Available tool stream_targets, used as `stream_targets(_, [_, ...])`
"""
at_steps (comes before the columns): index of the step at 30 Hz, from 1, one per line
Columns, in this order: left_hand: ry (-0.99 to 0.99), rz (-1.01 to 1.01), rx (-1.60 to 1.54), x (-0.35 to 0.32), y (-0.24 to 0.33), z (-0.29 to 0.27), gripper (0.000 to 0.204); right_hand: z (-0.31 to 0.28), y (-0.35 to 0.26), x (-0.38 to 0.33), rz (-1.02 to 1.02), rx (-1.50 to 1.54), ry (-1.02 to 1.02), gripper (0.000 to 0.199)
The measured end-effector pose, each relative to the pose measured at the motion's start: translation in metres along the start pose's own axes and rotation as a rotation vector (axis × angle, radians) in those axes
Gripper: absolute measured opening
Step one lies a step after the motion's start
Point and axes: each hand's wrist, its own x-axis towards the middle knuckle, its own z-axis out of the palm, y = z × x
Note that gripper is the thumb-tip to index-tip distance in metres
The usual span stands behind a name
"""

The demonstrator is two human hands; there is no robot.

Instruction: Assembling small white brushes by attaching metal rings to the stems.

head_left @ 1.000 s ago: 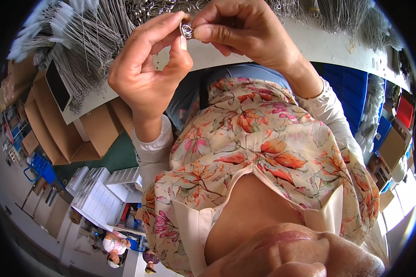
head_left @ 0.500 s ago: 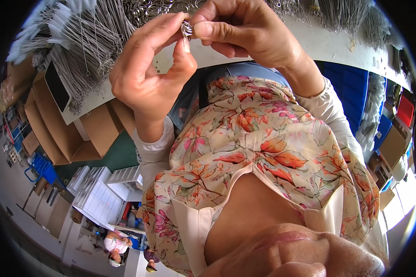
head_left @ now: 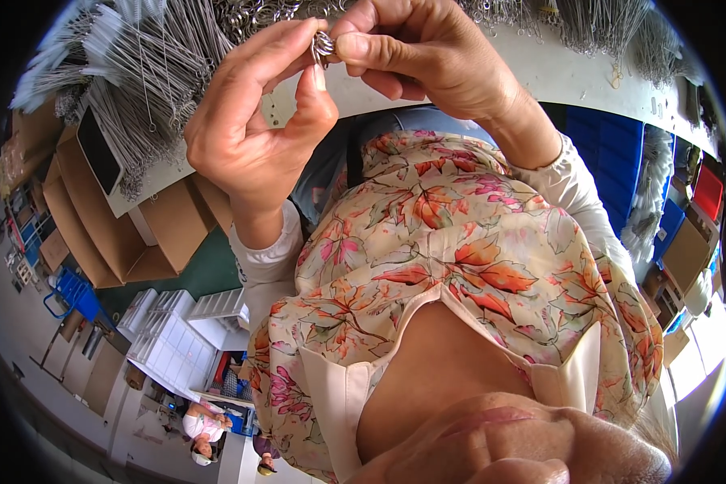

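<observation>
Both hands are raised at the top of the view over a white table (head_left: 557, 73). A small silver metal ring (head_left: 323, 44) sits between them. My left hand (head_left: 250, 137) pinches it from the left with thumb and forefinger, the other fingers curled behind. My right hand (head_left: 427, 56) grips the same ring from the right, thumb pressed on top. Below the hands I see my own floral-patterned top (head_left: 460, 266) and white sleeves.
Bundles of thin silver wire pieces (head_left: 137, 64) and a heap of metal rings (head_left: 258, 16) lie on the table. Cardboard boxes (head_left: 81, 218) stand at left, blue crates (head_left: 613, 161) at right. Other people (head_left: 206, 427) are far off at lower left.
Both hands have drifted slightly upward with the ring, and my left fingers have shifted a little on it. The grip is otherwise the same.
</observation>
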Motion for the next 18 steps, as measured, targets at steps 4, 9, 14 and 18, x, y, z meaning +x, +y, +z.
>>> stream_targets(4, [-0.119,-0.028,0.034,0.0016,0.0062,-0.0062,0.028,-0.0008,0.0003,0.0013,-0.011,-0.009,-0.008,0.016])
stream_targets(9, [-0.066,-0.082,-0.047,-0.0005,0.0078,-0.004,0.028,-0.0003,-0.0028,0.0008,-0.06,-0.098,-0.025,0.015])
stream_targets(14, [-0.093,-0.105,-0.081,0.0027,0.0099,-0.0067,0.028,0.0032,0.0026,-0.0008,-0.13,-0.122,0.042,0.015])
stream_targets(18, [-0.074,-0.109,-0.096,0.0002,0.0082,-0.0059,0.028,0.004,0.0021,0.0001,-0.098,-0.08,0.041,0.015])
